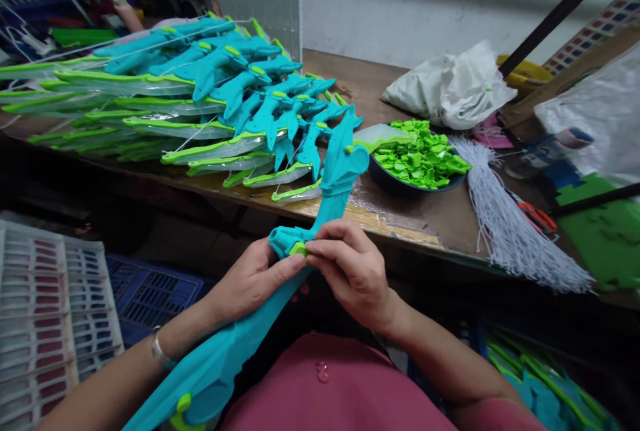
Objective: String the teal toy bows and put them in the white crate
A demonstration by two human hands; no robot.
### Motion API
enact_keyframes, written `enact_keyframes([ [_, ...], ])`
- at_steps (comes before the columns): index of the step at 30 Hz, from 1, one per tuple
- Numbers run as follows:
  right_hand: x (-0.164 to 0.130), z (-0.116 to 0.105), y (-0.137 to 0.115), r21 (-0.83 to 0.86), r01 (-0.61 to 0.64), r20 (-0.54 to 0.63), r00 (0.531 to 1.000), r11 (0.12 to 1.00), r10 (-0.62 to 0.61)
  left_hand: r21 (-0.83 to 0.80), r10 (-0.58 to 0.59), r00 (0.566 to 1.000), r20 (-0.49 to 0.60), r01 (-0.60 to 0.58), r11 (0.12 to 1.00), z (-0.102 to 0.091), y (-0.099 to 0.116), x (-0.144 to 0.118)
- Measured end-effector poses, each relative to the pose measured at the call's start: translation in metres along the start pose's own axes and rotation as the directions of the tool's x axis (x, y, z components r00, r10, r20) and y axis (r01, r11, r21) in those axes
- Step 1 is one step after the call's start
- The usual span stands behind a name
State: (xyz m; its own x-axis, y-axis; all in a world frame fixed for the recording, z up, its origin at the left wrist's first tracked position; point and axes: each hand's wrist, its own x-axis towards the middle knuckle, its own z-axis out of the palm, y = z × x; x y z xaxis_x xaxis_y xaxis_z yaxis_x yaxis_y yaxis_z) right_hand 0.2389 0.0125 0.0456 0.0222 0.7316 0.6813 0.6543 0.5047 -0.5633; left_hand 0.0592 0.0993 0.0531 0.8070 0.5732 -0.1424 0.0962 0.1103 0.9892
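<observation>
A teal plastic toy bow [334, 177] stretches diagonally across my lap, its upper end reaching over the table edge. My left hand [263, 277] is wrapped around its middle, thumb on top. There a small lime-green plastic piece [299, 249] sits against the bow's body. My right hand [350, 267] pinches at that green piece with thumb and fingertips, which partly cover it. Whether the piece is seated in the bow I cannot tell. A green-edged clear limb juts from the bow's far end, near a dark bowl [400, 184] of loose green pieces [425, 154].
Many similar toy bows [240, 97] lie stacked on the table [415, 221] to the left. At right are a white bag [453, 87], a bundle of white strings [515, 224] and red-handled scissors [537, 217]. A white crate [55, 317] stands low left; more bows [545, 377] lie low right.
</observation>
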Motion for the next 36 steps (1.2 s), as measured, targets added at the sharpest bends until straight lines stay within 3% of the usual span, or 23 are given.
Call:
enact_keyframes([
  [3, 0.007, -0.009, 0.003, -0.120, 0.063, 0.044, 0.997, 0.991, -0.058, 0.067, -0.002, 1.000, -0.016, 0.003, 0.998, -0.005, -0.002, -0.003],
  [6, 0.020, -0.022, -0.002, -0.302, 0.171, 0.226, 0.969, 0.938, -0.104, 0.131, 0.010, 1.000, 0.004, -0.010, 0.991, -0.008, -0.004, -0.005],
  [8, 0.029, -0.031, -0.011, -0.376, 0.270, 0.404, 0.909, 0.887, -0.105, 0.146, 0.021, 0.999, 0.045, -0.027, 0.989, -0.008, -0.005, -0.006],
  [11, 0.040, -0.041, -0.022, -0.337, 0.387, 0.621, 0.777, 0.858, -0.107, 0.231, 0.047, 0.996, 0.080, -0.064, 0.971, -0.002, -0.004, -0.008],
  [15, 0.046, -0.039, -0.021, -0.189, 0.397, 0.780, 0.617, 0.898, -0.109, 0.407, 0.097, 0.988, 0.123, -0.139, 0.903, 0.008, -0.004, -0.011],
  [18, 0.043, -0.029, -0.012, -0.162, 0.373, 0.825, 0.559, 0.914, -0.082, 0.464, 0.104, 0.987, 0.124, -0.151, 0.873, 0.011, -0.008, -0.013],
  [22, 0.032, -0.018, -0.001, -0.172, 0.371, 0.808, 0.583, 0.912, -0.085, 0.535, 0.147, 0.982, 0.121, -0.189, 0.823, 0.011, -0.019, -0.013],
  [29, 0.020, -0.020, -0.004, -0.223, 0.269, 0.845, 0.533, 0.937, 0.047, 0.509, 0.183, 0.968, 0.170, -0.245, 0.825, 0.019, -0.040, -0.005],
  [30, 0.018, -0.021, -0.006, -0.237, 0.297, 0.834, 0.551, 0.925, 0.037, 0.488, 0.193, 0.968, 0.163, -0.249, 0.837, 0.020, -0.043, -0.004],
  [32, 0.008, -0.025, -0.010, -0.293, 0.403, 0.740, 0.670, 0.867, -0.061, 0.422, 0.198, 0.973, 0.119, -0.230, 0.877, 0.016, -0.052, -0.003],
  [34, -0.010, -0.032, -0.006, -0.371, 0.544, 0.551, 0.781, 0.753, -0.294, 0.331, 0.129, 0.991, 0.037, -0.134, 0.934, 0.005, -0.064, -0.005],
  [36, -0.036, -0.048, 0.009, -0.466, 0.587, 0.346, 0.809, 0.662, -0.475, 0.228, -0.004, 0.998, -0.058, 0.017, 0.974, -0.013, -0.079, -0.010],
])
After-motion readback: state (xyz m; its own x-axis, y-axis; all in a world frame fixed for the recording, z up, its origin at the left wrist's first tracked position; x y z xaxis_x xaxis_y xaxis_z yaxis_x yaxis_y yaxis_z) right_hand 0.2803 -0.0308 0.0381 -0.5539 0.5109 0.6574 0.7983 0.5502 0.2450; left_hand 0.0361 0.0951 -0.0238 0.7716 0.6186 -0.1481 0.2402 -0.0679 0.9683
